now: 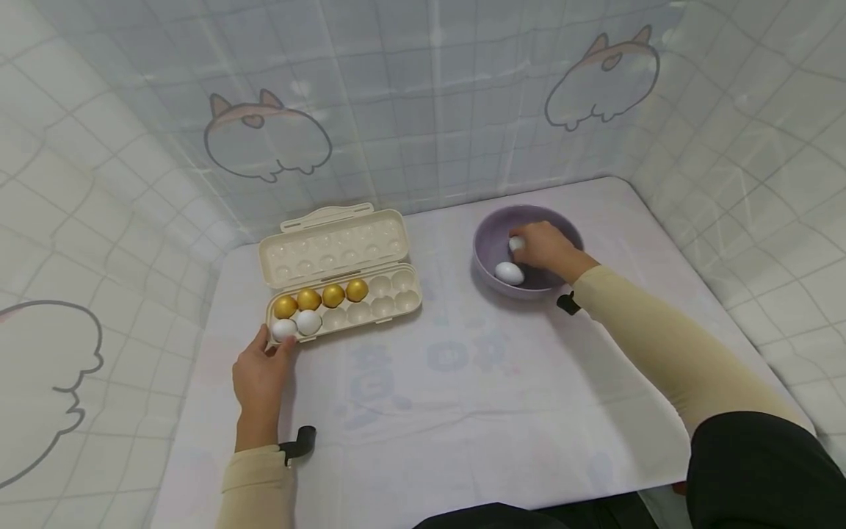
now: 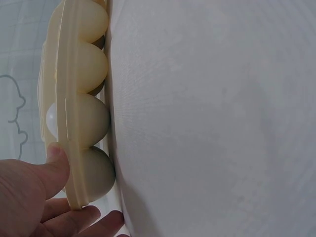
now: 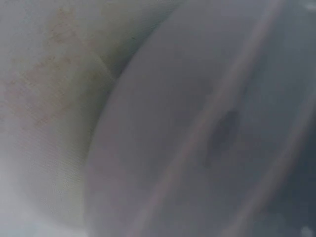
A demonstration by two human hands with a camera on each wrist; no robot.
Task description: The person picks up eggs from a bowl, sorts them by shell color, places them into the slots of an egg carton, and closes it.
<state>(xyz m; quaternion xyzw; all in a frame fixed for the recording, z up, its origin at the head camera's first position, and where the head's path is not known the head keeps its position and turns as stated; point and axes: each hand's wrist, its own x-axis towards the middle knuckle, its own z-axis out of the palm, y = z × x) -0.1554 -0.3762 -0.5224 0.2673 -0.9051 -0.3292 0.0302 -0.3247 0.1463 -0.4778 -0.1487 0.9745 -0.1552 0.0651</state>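
In the head view an open cream egg carton (image 1: pixel 344 317) lies at the left, its lid (image 1: pixel 333 248) tipped back. Several gold eggs (image 1: pixel 333 295) fill part of its back row. Two white eggs (image 1: pixel 308 322) sit at the left of the front row. My left hand (image 1: pixel 260 375) grips the carton's near left corner, thumb (image 2: pixel 58 165) on the front edge and fingers round the end. Inside the purple bowl (image 1: pixel 489 275) at the right, my right hand (image 1: pixel 545 248) pinches a white egg (image 1: pixel 516 243). Another white egg (image 1: pixel 509 273) lies near the bowl's front left wall.
A pale printed cloth (image 1: pixel 436 411) covers the table under the carton and bowl. Tiled sheets with cartoon animals (image 1: pixel 267 136) stand behind and at both sides. The right wrist view shows mostly the blurred bowl wall (image 3: pixel 163 113).
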